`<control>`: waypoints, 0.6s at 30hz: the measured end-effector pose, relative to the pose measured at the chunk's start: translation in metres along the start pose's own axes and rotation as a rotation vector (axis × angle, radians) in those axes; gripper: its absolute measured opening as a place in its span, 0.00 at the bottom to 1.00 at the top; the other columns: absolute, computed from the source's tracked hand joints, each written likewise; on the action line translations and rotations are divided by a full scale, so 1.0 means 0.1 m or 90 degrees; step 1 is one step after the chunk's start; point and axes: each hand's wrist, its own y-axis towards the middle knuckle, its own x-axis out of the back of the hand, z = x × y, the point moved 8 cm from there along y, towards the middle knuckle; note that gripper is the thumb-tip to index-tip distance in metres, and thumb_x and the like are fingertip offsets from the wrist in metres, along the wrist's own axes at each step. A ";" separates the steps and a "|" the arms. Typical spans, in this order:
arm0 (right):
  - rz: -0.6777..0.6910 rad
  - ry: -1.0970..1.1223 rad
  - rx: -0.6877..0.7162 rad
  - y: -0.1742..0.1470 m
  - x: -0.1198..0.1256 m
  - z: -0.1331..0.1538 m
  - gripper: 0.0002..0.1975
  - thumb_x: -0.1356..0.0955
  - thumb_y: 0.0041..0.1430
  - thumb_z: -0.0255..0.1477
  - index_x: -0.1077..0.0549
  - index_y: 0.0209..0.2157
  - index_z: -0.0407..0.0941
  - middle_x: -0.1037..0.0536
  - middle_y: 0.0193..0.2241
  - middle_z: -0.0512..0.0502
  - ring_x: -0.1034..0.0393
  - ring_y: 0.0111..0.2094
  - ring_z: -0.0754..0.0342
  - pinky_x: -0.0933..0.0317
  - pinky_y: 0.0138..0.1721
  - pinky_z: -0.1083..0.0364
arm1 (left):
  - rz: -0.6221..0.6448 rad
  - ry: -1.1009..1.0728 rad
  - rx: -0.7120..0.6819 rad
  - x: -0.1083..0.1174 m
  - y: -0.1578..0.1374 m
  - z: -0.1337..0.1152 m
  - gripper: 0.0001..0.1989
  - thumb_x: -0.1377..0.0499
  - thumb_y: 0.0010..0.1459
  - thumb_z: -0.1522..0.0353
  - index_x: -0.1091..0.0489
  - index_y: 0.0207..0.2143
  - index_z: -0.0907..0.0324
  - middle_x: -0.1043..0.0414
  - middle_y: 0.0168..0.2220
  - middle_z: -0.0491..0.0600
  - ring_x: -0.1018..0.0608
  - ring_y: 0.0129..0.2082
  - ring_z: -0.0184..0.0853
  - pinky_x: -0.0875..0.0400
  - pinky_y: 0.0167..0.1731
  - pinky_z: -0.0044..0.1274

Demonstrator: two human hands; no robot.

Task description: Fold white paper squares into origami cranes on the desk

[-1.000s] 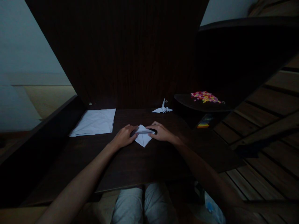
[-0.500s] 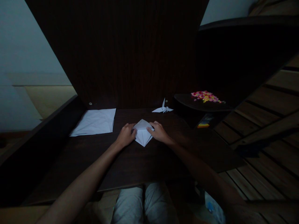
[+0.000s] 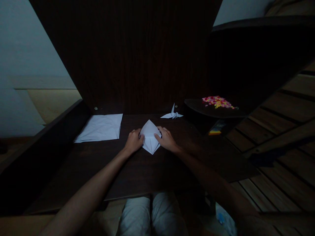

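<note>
A white sheet of paper (image 3: 150, 132), folded into a kite-like diamond with creases in its lower half, is between my hands on the dark desk (image 3: 137, 177). My left hand (image 3: 134, 141) grips its left corner, thumb on top. On the opposite corner, my right hand (image 3: 167, 139) pinches with the thumb pressed on the paper's face and the fingers partly hidden behind. The upper flap stands raised toward the back panel. Behind my right hand a folded white paper crane (image 3: 172, 114) rests with its wings spread.
White paper sheets (image 3: 100, 127) lie stacked at the back left. On the right, a low corner shelf (image 3: 197, 107) carries a heap of small pink, red and yellow pieces (image 3: 218, 101). A raised side board (image 3: 49, 131) bounds the desk on the left.
The paper's upper flap has risen, so its top point reaches farther up and the shape looks taller. Both hands keep their hold at the side corners, almost unmoved.
</note>
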 end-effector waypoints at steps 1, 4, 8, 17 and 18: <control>0.000 0.009 -0.001 0.00 0.00 0.00 0.18 0.35 0.58 0.31 0.35 0.50 0.44 0.28 0.40 0.41 0.32 0.41 0.49 0.39 0.44 0.53 | -0.002 -0.003 -0.001 0.00 0.00 0.00 0.14 0.49 0.57 0.70 0.30 0.44 0.63 0.25 0.38 0.55 0.25 0.40 0.42 0.32 0.44 0.30; 0.000 0.036 -0.003 -0.02 0.01 0.00 0.24 0.33 0.55 0.30 0.39 0.54 0.45 0.28 0.41 0.42 0.32 0.42 0.49 0.39 0.44 0.51 | -0.016 -0.014 0.001 -0.01 0.01 0.02 0.15 0.48 0.56 0.70 0.30 0.45 0.63 0.25 0.40 0.55 0.25 0.41 0.42 0.32 0.44 0.30; 0.006 0.063 0.019 -0.04 0.01 0.03 0.31 0.32 0.52 0.30 0.43 0.56 0.44 0.30 0.45 0.39 0.33 0.45 0.48 0.39 0.47 0.49 | -0.024 -0.022 0.013 -0.01 0.01 0.03 0.15 0.47 0.54 0.71 0.30 0.44 0.63 0.25 0.40 0.55 0.25 0.41 0.43 0.31 0.44 0.30; -0.023 0.028 0.194 -0.10 0.13 0.29 0.27 0.32 0.52 0.30 0.37 0.54 0.45 0.35 0.50 0.39 0.40 0.50 0.44 0.43 0.53 0.45 | -0.025 -0.024 0.022 0.00 0.02 0.02 0.15 0.46 0.53 0.72 0.29 0.44 0.63 0.25 0.38 0.55 0.24 0.41 0.43 0.31 0.44 0.30; -0.016 0.014 0.207 -0.11 0.13 0.31 0.23 0.32 0.53 0.31 0.34 0.52 0.45 0.35 0.50 0.39 0.41 0.50 0.44 0.43 0.53 0.45 | -0.022 -0.025 0.024 -0.01 0.02 0.02 0.15 0.46 0.53 0.72 0.29 0.44 0.63 0.25 0.38 0.55 0.24 0.41 0.43 0.31 0.44 0.31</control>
